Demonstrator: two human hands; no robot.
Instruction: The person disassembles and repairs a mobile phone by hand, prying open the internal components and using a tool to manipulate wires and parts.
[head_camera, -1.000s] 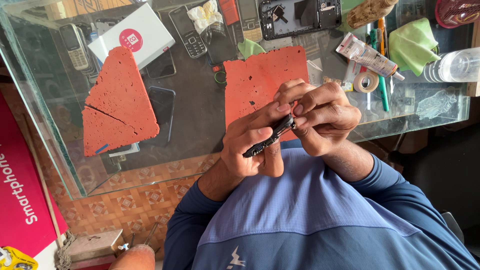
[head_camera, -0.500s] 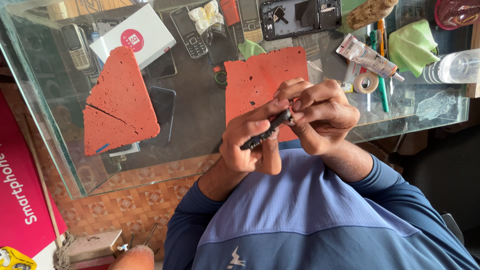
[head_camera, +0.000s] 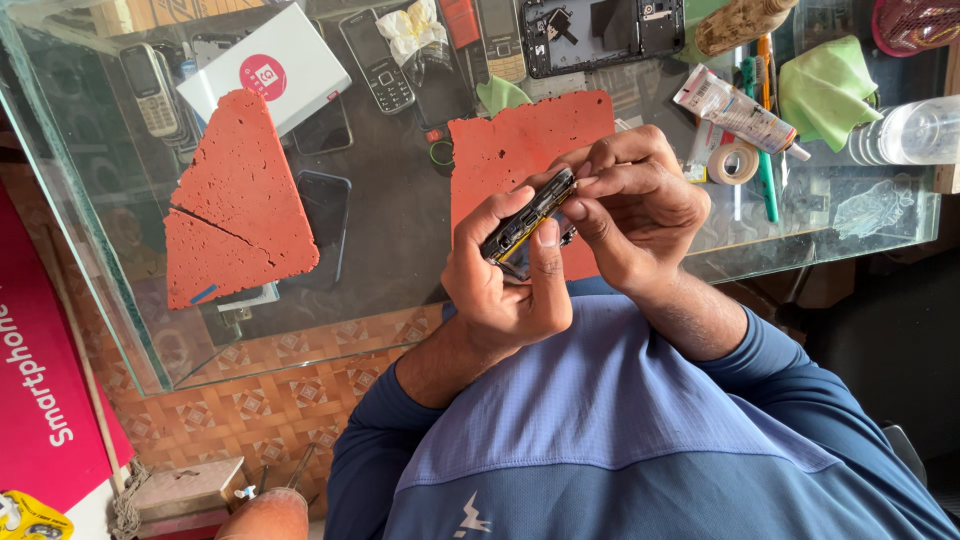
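Above the near edge of the glass counter, both hands hold a slim black phone body edge-up, just in front of the square red-orange foam mat. Left hand has its grip clenched around the phone's lower end, thumb pressed along its side. Right hand pinches the upper end with its fingertips, its grip closed on it too.
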